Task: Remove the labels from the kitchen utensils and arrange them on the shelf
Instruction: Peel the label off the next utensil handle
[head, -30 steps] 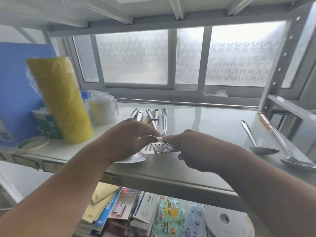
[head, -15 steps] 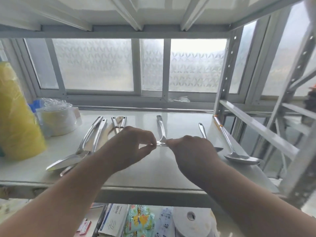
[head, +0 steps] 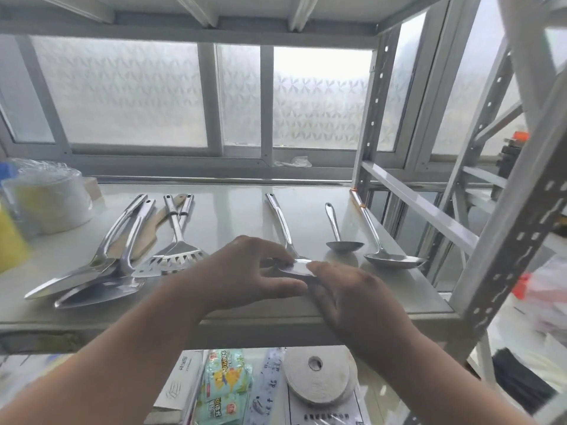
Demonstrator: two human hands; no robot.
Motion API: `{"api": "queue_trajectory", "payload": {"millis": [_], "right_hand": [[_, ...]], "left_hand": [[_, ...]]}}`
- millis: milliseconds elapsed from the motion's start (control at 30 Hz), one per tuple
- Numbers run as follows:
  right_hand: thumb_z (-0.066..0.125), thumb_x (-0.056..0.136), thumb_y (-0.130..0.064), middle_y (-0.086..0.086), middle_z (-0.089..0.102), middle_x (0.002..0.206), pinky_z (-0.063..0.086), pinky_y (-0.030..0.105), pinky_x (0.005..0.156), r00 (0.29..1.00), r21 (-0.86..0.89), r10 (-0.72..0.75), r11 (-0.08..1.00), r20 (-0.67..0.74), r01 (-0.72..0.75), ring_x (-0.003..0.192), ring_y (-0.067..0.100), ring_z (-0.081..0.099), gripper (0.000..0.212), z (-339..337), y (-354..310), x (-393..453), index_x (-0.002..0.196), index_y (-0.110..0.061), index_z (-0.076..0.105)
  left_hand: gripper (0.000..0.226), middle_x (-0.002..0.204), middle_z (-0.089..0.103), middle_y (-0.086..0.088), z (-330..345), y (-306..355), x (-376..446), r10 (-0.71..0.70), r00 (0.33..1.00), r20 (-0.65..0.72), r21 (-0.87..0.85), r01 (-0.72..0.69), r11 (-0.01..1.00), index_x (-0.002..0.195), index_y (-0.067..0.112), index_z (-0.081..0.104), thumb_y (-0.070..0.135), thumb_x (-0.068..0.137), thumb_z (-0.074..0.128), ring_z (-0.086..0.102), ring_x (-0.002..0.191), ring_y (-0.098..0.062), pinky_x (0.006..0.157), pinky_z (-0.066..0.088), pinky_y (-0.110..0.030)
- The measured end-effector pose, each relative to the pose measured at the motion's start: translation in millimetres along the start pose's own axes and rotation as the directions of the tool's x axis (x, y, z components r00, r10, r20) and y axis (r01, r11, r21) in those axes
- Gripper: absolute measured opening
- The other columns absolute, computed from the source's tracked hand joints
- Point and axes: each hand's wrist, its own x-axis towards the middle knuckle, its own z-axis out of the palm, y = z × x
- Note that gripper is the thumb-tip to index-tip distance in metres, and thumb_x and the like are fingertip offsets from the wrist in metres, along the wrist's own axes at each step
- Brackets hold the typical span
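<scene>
A steel spoon-like utensil (head: 280,219) lies on the white shelf (head: 233,216), handle pointing to the window. My left hand (head: 245,271) pinches its head from the left between thumb and fingers. My right hand (head: 352,302) meets it from the right, its fingertips gripping the same head, which is mostly hidden. To the left lies a bunch of steel turners (head: 92,277) and slotted turners (head: 178,259) over a wooden handle (head: 153,228). A steel spoon (head: 343,245) and a ladle (head: 392,260) lie to the right.
Plastic-wrapped cups (head: 52,197) and a blurred yellow roll (head: 9,240) stand at the far left. A perforated upright (head: 368,118) and a slanted brace (head: 423,210) close the right end. On the lower shelf sit a white tape roll (head: 319,378) and packets (head: 224,384).
The view swung right. Both hands carried the utensil away from the left bunch to the right and brought it down onto the shelf beside the spoon.
</scene>
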Motion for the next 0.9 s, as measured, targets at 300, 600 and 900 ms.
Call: {"api": "queue_trajectory", "payload": {"millis": [300, 600, 900], "right_hand": [[0.067, 0.097, -0.014, -0.002, 0.075, 0.108, 0.051, 0.024, 0.09, 0.987, 0.108, 0.022, 0.994, -0.162, -0.004, 0.103, 0.016, 0.067, 0.02, 10.4, 6.1, -6.6, 0.115, -0.016, 0.075], [0.074, 0.09, -0.008, -0.014, 0.075, 0.095, 0.039, 0.001, 0.086, 0.944, 0.256, 0.208, 0.956, -0.255, -0.142, 0.093, -0.001, 0.066, 0.016, -3.3, 12.7, -3.4, 0.099, -0.02, 0.079], [0.074, 0.089, -0.006, -0.012, 0.074, 0.094, 0.04, 0.002, 0.088, 0.922, 0.221, 0.234, 0.96, -0.307, -0.17, 0.091, 0.0, 0.066, 0.016, 1.8, 13.2, -10.8, 0.098, -0.019, 0.078]], "left_hand": [[0.043, 0.112, 0.073, 0.025, 0.0, -10.1, 6.4, -0.072, 0.996, -0.048, -0.068, 0.068, 0.995, 0.12, 0.04, 0.076, 0.069, 0.09, 0.068, 0.064, 0.105, 0.012, 0.098, 0.051, -0.031], [0.047, 0.135, 0.067, 0.028, 10.1, -15.7, 4.2, -0.033, 0.999, -0.021, 0.02, 0.033, 0.999, 0.128, 0.049, 0.069, 0.076, 0.091, 0.059, 0.057, 0.131, 0.007, 0.118, 0.045, -0.039], [0.05, 0.138, 0.065, 0.03, 15.1, -19.0, 4.3, 0.018, 0.999, -0.038, 0.078, -0.015, 0.997, 0.135, 0.051, 0.063, 0.077, 0.096, 0.048, 0.056, 0.131, 0.009, 0.116, 0.046, -0.039]]}}
